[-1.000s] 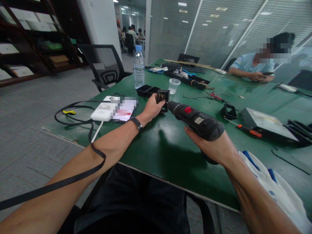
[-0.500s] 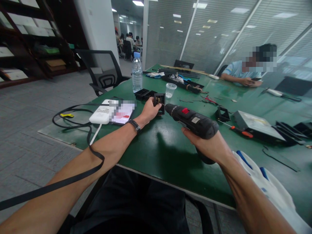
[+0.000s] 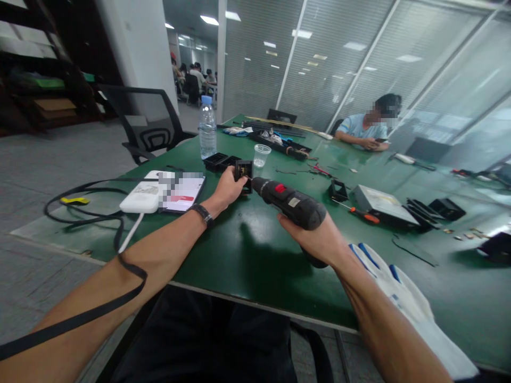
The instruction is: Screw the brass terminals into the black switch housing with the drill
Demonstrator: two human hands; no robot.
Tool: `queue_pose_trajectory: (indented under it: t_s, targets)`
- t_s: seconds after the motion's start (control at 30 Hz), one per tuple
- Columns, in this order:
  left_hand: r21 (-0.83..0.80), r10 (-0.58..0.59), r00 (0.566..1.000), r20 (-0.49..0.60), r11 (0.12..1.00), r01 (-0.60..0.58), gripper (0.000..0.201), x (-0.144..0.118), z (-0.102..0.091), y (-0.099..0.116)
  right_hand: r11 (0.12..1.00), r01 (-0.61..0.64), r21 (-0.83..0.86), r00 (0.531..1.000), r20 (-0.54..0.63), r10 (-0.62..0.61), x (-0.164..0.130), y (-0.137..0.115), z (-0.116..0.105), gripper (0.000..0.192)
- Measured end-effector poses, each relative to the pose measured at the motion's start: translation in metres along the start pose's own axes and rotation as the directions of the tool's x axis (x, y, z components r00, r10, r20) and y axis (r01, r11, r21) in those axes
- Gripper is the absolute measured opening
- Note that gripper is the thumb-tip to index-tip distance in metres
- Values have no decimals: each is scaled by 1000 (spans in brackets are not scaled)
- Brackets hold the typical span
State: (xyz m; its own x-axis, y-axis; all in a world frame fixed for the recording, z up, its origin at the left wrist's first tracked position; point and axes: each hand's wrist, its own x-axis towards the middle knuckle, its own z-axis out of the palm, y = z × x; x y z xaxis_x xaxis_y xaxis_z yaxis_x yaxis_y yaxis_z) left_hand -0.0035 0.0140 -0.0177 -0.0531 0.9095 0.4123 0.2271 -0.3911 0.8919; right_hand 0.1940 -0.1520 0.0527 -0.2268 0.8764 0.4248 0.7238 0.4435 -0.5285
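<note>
My left hand (image 3: 228, 186) grips a small black square housing (image 3: 244, 172) standing on the green table (image 3: 259, 255). My right hand (image 3: 315, 239) holds a black cordless drill (image 3: 289, 201) with a red switch, its nose pressed against the housing's right side. Two more black housings (image 3: 219, 160) lie just behind it. A black wristwatch (image 3: 202, 213) sits on my left wrist.
A water bottle (image 3: 207, 127) and a clear plastic cup (image 3: 261, 156) stand beyond. A white power bank (image 3: 139, 198) and booklet (image 3: 181, 190) lie to the left with black cable (image 3: 80, 213). An orange-handled screwdriver (image 3: 361, 214), a flat box (image 3: 383, 201) and white gloves (image 3: 395, 282) lie right. A seated person (image 3: 365, 130) is across.
The view has swung to the right and pulled back. My hands, the drill and the housing keep the same hold and place on the table.
</note>
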Motion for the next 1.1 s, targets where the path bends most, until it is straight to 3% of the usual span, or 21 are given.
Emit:
queue_pose_trajectory:
  t_s: [0.27, 0.57, 0.8, 1.1]
  targets:
    - [54, -27, 999, -44, 998, 30, 36, 5, 4, -6, 989, -103, -108, 995, -1, 103, -4, 9, -1, 13]
    - [21, 12, 1000, -13, 1000, -12, 33, 2, 1, -7, 999, -36, 40, 999, 13, 35, -2, 1, 0, 30]
    - [-9, 24, 1000, 4, 1000, -24, 30, 1, 1, -7, 999, -49, 18, 999, -12, 49, -2, 5, 0, 32]
    - [-13, 23, 1000, -5, 1000, -23, 30, 2, 1, -9, 997, -81, -7, 997, -2, 81, -2, 3, -3, 17]
